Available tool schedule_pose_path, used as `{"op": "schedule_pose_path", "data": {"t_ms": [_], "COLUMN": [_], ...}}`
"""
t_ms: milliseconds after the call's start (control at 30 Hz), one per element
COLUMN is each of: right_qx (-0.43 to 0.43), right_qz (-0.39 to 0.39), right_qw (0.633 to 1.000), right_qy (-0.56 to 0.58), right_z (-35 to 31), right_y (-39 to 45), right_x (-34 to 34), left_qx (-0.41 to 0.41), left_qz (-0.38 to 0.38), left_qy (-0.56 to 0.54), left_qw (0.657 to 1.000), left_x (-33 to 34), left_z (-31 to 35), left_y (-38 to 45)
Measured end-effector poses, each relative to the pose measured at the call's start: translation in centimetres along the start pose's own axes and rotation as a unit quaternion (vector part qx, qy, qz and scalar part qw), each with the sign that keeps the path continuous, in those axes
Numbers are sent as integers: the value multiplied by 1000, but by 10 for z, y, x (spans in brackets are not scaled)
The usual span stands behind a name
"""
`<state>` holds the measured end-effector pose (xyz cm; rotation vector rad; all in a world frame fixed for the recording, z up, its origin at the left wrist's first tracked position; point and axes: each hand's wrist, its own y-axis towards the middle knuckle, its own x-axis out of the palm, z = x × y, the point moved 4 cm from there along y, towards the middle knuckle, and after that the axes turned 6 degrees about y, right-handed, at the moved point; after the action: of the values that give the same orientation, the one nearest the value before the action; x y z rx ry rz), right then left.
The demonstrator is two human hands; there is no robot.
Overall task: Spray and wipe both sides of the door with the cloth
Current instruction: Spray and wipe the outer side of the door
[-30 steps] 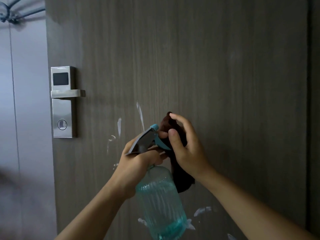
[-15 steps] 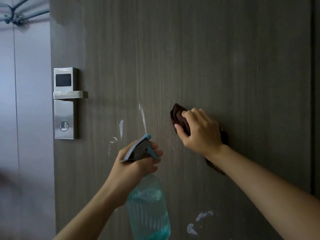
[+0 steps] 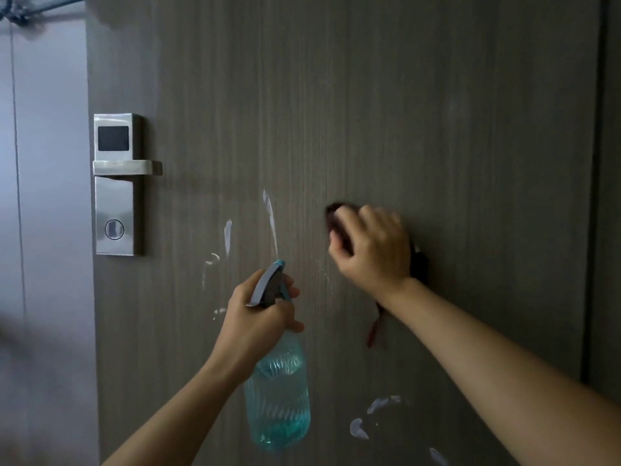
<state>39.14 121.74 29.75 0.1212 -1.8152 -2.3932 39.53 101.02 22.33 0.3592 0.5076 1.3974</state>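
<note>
Several white streaks of cleaner [image 3: 268, 210] sit on the door [image 3: 437, 129], most of them left of and below the spot now under the cloth [image 3: 418, 265]. The right hand [image 3: 373, 247] presses that dark cloth flat against the wood at about mid-height, its fingers [image 3: 368, 215] curled over the bunched top edge and gripping it, while a loose tail hangs below the wrist. The left hand [image 3: 257, 317] holds the spray bottle [image 3: 277, 391] just clear of the door, fingers wrapped round its neck and trigger, with the nozzle pointing up at the surface.

To wipe well, the cloth likely needs to travel left across the tall streaks and then down to the smears near the bottom, in overlapping passes with even pressure, so that no film dries in place. Spreading the cloth wider under the palm would probably cover more per stroke. The metal lock [image 3: 116, 183] at the door's left edge is worth skirting. Only this face is being worked; the far side is out of sight.
</note>
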Motion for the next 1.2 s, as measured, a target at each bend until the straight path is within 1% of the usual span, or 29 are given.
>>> {"op": "schedule_pose_path", "data": {"t_ms": [67, 100, 133, 167, 200, 267, 333, 367, 400, 433, 467, 500, 533, 600, 633, 667, 700, 767, 800, 833, 867, 900, 933, 1033, 1067, 1100, 1200], "right_qx": [-122, -169, -192, -191, -168, -60, 58, 97, 115, 111, 85, 35, -38, -181, -215, -212, -175, -21, 63, 127, 164, 171, 148, -6, -36, -43, -15], "right_qz": [-65, -92, -109, -111, -97, -37, 21, 34, 37, 30, 10, -19, -53, -102, -114, -110, -93, -40, -15, 7, 23, 32, 28, -41, -62, -71, -61], "right_qw": [990, 981, 975, 975, 981, 997, 997, 993, 991, 991, 994, 998, 997, 977, 969, 970, 979, 997, 996, 990, 983, 981, 985, 997, 995, 995, 997], "right_qy": [30, 33, 33, 28, 17, -18, -49, -57, -62, -67, -65, -57, -49, -52, -50, -45, -44, -58, -63, -67, -74, -81, -85, -68, -65, -61, -54], "right_z": [-25, -33, -35, -31, -23, 5, 33, 38, 36, 28, 16, 1, -13, -30, -28, -21, -8, 25, 41, 51, 53, 48, 37, -3, -9, -12, -13], "right_y": [-30, -41, -44, -40, -29, 3, 32, 37, 35, 27, 14, -2, -22, -58, -65, -63, -54, -30, -20, -15, -17, -23, -32, -59, -63, -61, -41], "right_x": [9, 10, 10, 8, 5, -4, -17, -18, -15, -11, -5, 1, 5, 7, 6, 2, -1, -13, -20, -26, -28, -25, -19, 1, 5, 8, 12], "left_qx": [5, 6, 6, 4, 0, -7, -5, -1, 2, 5, 6, 7, 7, 4, 1, -3, -7, -12, -13, -13, -11, -9, -6, 15, 24, 31, 47], "left_qz": [-4, -10, -15, -17, -16, -18, -20, -19, -16, -13, -8, -4, -1, -1, -3, -3, -3, -2, 0, 4, 8, 12, 18, 51, 62, 72, 85], "left_qy": [3, 9, 15, 17, 17, 17, 21, 23, 24, 24, 24, 23, 20, 17, 17, 17, 17, 16, 16, 17, 16, 15, 13, 25, 29, 32, 42], "left_qw": [1000, 1000, 1000, 1000, 1000, 1000, 1000, 1000, 1000, 1000, 1000, 1000, 1000, 1000, 1000, 1000, 1000, 1000, 1000, 1000, 1000, 1000, 1000, 998, 997, 996, 994], "left_x": [1, 2, 3, 3, 2, -1, -3, -4, -5, -6, -7, -7, -8, -10, -12, -13, -15, -17, -19, -20, -20, -21, -22, -30, -34, -38, -44], "left_z": [0, 1, 2, 3, 3, 3, 5, 6, 8, 9, 10, 10, 9, 7, 5, 2, 0, -5, -7, -8, -7, -6, -4, 6, 10, 14, 24], "left_y": [-1, -2, -3, -4, -4, -3, -2, -2, -2, -2, -3, -4, -4, -6, -6, -7, -7, -6, -6, -6, -5, -6, -6, -6, -5, -3, 3]}}
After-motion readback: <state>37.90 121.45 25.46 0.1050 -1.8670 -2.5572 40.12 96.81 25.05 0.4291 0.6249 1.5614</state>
